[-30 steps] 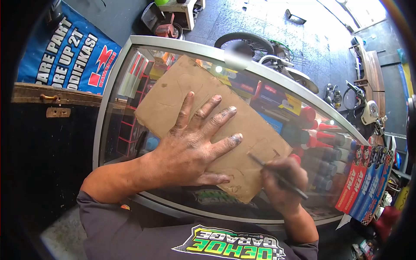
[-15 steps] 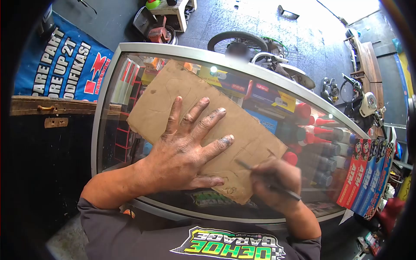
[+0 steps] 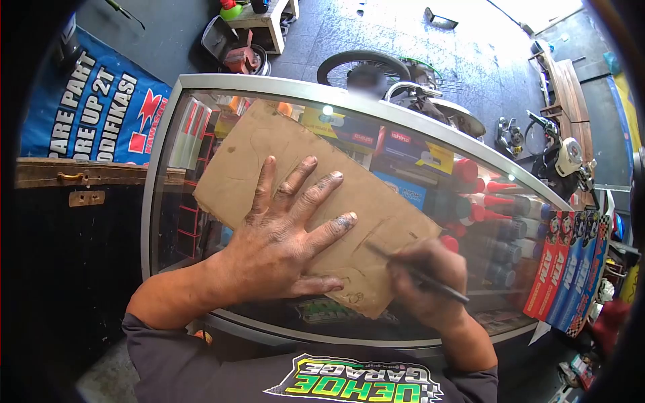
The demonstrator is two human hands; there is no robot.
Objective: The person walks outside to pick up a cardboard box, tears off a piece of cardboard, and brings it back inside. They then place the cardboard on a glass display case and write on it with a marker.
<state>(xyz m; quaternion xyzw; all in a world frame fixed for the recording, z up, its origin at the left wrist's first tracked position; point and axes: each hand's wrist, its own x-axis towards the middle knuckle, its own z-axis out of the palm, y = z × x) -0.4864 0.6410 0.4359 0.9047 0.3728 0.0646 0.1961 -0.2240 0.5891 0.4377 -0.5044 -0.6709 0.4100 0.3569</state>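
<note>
We see a brown piece of cardboard (image 3: 302,195) lying flat on top of a glass counter (image 3: 201,87). The left hand (image 3: 282,242) lies flat on the cardboard with its fingers (image 3: 316,188) spread wide, pressing it down. The right hand (image 3: 426,279) is at the near right edge of the cardboard. Its fingers are curled and pinch a thin dark pen (image 3: 416,272). The tip of the pen touches the cardboard, just beside the left hand's little finger. Under the glass we see red bottles (image 3: 484,201) and boxes.
</note>
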